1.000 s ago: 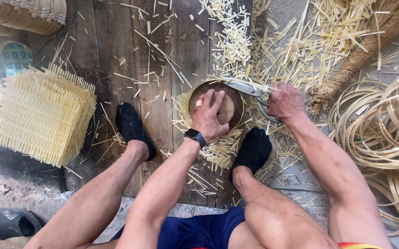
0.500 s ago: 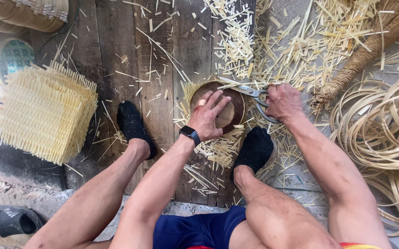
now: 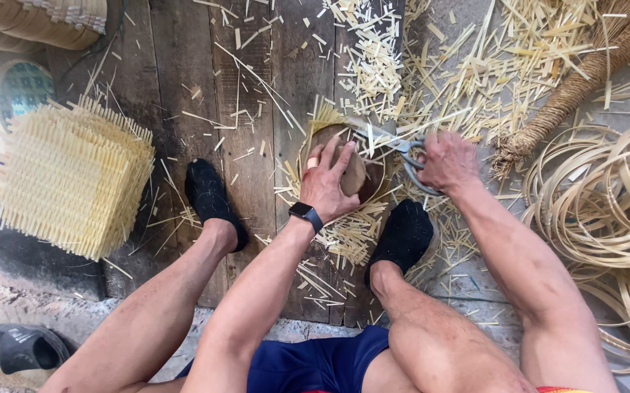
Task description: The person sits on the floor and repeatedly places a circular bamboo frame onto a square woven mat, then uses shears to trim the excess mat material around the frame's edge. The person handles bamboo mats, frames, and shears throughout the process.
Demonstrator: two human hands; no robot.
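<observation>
A: What is way over on the left?
B: A black shoe (image 3: 27, 346) lies low down on the ground. Above it sits a stack of woven mats (image 3: 71, 185), pale yellow, with little stick ends poking out all round.

A: And next to that?
B: Two feet in black socks — the left foot (image 3: 209, 196) on the dark floorboards (image 3: 176, 80), the right foot (image 3: 402, 236) near the middle. Cut strips (image 3: 373, 65) lie all over the boards.

A: Where is the left hand?
B: The left hand (image 3: 329, 182) lies flat on top of a round brown block (image 3: 351, 171). Its fingers are spread and press down on the block. There is a black watch (image 3: 305, 215) on the wrist.

A: What is under the block?
B: A round woven piece (image 3: 326, 120) — its yellow ends stick out past the block's edge. It sits between the two feet, a bit higher up.

A: And the right hand?
B: The right hand (image 3: 446, 160) is just beside the block. Its fingers are curled tight round the handles of scissors (image 3: 395, 142). The blades point left, over the rim of the woven piece.

A: What is on the far right?
B: A broom (image 3: 584, 80) lies slanted up top, and below it a pile of thin hoops (image 3: 606, 211)
</observation>
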